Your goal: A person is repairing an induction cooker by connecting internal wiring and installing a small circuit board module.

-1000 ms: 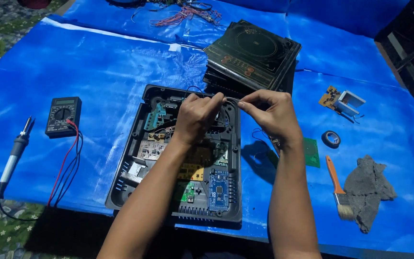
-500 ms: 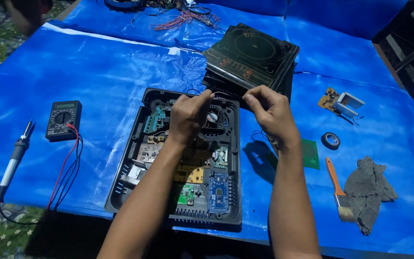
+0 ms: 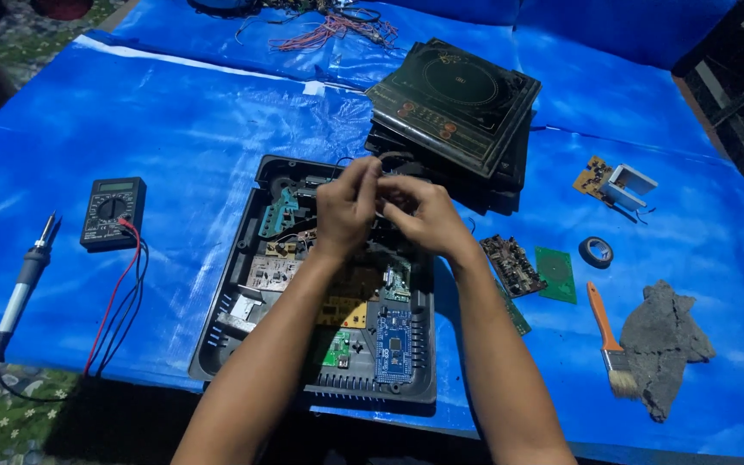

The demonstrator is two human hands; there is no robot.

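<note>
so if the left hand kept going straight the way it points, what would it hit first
Most likely the stack of black cooktops just beyond the open casing; the left hand points up and away, though height above them is unclear.

Glossy blue plastic tarp [image 3: 174, 129], crinkled; matt grey plastic tray [image 3: 226, 340]; glossy black cooktop [image 3: 454, 95]; rough grey cloth rag [image 3: 665, 336]; orange-handled brush [image 3: 606, 331] w/ bristles.

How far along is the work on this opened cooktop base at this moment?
Done: the grey base tray lies open, loose circuit boards inside it, and a stack of cooktop tops sits behind. In hand: left hand and right hand meet over the tray's far end, pinching something too small to tell. Left: multimeter, soldering iron and brush lie untouched; the tray is uncovered.
</note>
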